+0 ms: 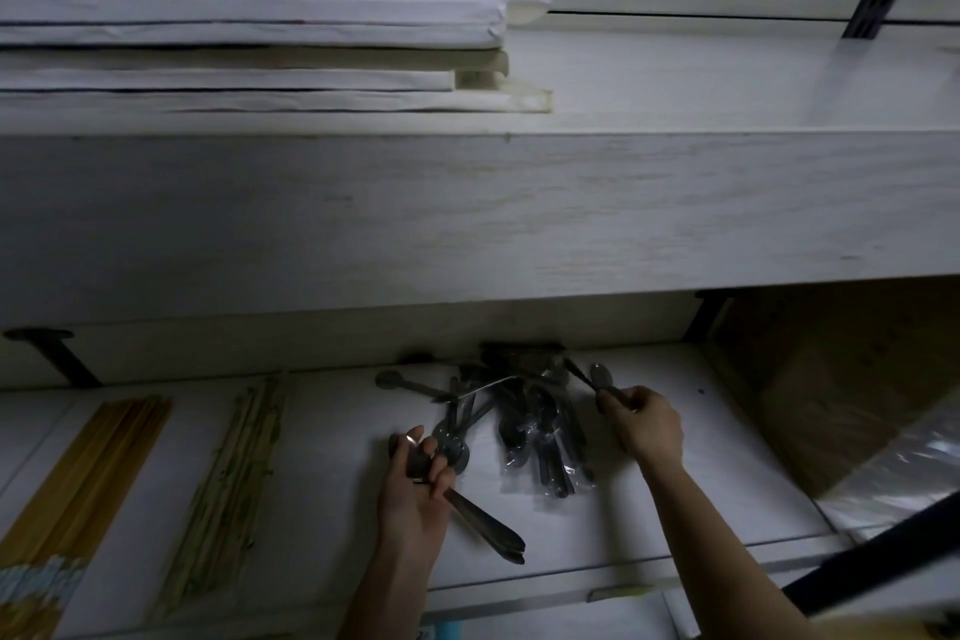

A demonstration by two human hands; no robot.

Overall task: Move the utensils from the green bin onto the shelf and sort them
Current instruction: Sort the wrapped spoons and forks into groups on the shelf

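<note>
On the lower white shelf (701, 483) lies a loose pile of metal spoons (493, 392), some in clear plastic wrap (545, 457). My left hand (415, 489) grips a bunch of metal spoons (485, 522), handles pointing toward me and to the right. My right hand (644, 424) pinches the handle of a single spoon (601, 376) at the right edge of the pile, its bowl raised toward the back. The green bin is not in view.
Yellow wooden chopsticks (88, 473) and a row of greenish bamboo chopsticks (234, 478) lie on the shelf to the left. The upper shelf (467, 208) overhangs, bearing a stack of white boards (260, 16). A brown cardboard box (841, 390) stands at the right.
</note>
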